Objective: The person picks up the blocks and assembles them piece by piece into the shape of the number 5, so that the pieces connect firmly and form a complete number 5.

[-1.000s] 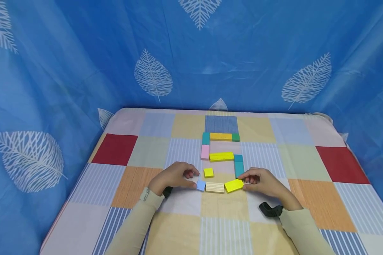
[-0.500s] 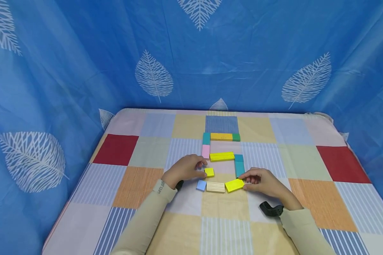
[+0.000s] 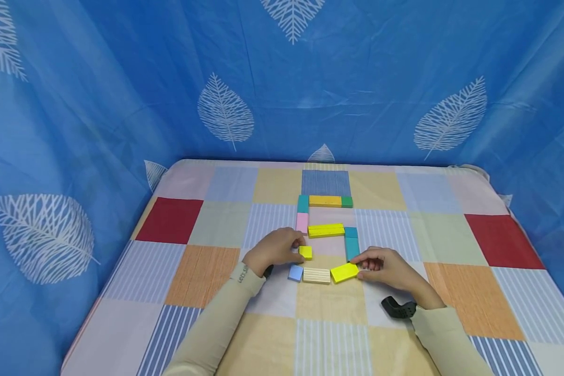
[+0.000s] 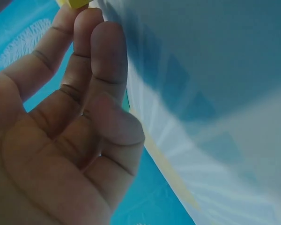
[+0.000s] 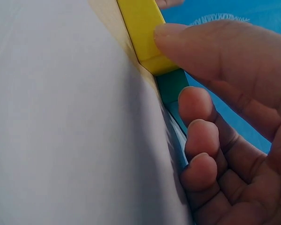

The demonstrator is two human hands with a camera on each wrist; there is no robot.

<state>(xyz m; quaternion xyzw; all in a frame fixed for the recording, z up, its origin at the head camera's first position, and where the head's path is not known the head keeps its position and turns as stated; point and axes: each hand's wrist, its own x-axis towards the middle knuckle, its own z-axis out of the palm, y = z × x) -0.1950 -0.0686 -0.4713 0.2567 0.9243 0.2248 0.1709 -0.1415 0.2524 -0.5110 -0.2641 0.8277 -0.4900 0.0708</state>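
Observation:
My left hand pinches a small yellow cube-like block between thumb and fingers. In the left wrist view only a corner of that yellow block shows at the fingertips, and the other fingers are curled. My right hand holds the right end of a longer yellow block, which lies tilted on the cloth; its thumb presses the yellow block in the right wrist view. Left of it lie a striped wooden block and a small blue block.
Behind the hands, teal, pink, orange, green, yellow and teal blocks form a bent line. A patchwork cloth covers the table. Blue leaf-print curtains hang around it.
My left hand has moved from the blue block up and right to the small yellow block and taken hold of it. The right hand stays in place on the longer yellow block.

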